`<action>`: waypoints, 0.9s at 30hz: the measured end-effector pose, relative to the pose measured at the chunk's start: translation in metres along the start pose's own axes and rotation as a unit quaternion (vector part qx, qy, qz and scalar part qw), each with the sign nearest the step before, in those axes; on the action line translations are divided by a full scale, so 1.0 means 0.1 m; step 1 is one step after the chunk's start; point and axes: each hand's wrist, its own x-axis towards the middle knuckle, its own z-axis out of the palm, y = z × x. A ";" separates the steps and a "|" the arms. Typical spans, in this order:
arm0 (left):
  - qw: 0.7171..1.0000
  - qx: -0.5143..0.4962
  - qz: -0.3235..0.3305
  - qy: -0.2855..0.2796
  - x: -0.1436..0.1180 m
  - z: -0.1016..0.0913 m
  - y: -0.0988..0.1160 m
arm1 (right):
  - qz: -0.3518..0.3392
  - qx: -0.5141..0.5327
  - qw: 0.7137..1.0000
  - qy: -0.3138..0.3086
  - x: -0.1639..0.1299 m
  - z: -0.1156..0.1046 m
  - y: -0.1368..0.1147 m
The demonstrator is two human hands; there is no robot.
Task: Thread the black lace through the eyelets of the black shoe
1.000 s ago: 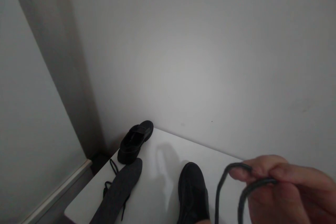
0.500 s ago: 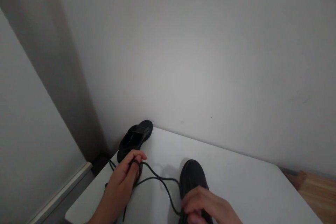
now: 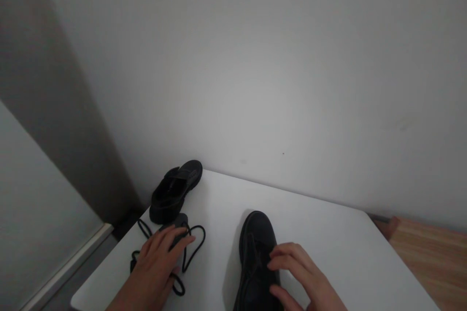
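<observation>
A black shoe (image 3: 258, 227) with its toe toward the wall stands in front of me. My right hand (image 3: 301, 272) is at its right side, fingers apart, the fingertips over the shoe's upper; whether they press on it I cannot tell. To the left, my left hand (image 3: 156, 257) lies spread over a dark grey flat object (image 3: 181, 219), partly hidden, whose kind I cannot make out. A thin black cord (image 3: 194, 254), like a shoelace, loops around the fingers and onto the tabletop. Behind that hand sits a second black shoe (image 3: 192, 171), its opening showing.
Both shoes rest on a white table (image 3: 321, 248) pushed against a pale wall (image 3: 255, 82). A light panel with a ledge (image 3: 65, 267) is at the left. Wood-grain surface (image 3: 430, 248) shows beyond the table's right edge.
The cord that stretched from my left hand to the near shoe now lies by the left hand, which has opened and lowered. My right hand has spread its fingers. The view has shifted slightly.
</observation>
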 end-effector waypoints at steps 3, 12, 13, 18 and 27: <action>0.997 0.064 0.041 -0.007 -0.03 -0.14 0.13 | 0.073 -0.054 0.994 -0.063 0.00 0.09 0.01; 0.997 0.006 0.076 -0.003 0.04 -0.20 0.31 | 0.124 -0.281 0.946 -0.106 0.34 0.37 -0.23; 0.995 -0.026 0.094 -0.003 0.05 -0.19 0.36 | 0.120 -0.298 0.941 -0.105 0.38 0.40 -0.25; 0.960 -0.232 0.148 -0.052 0.09 -0.06 0.82 | 0.138 -0.368 0.916 -0.078 0.47 0.52 -0.27; 0.884 -0.454 -0.031 -0.103 0.08 0.41 1.17 | 0.167 -0.220 0.956 -0.101 0.37 0.21 -0.24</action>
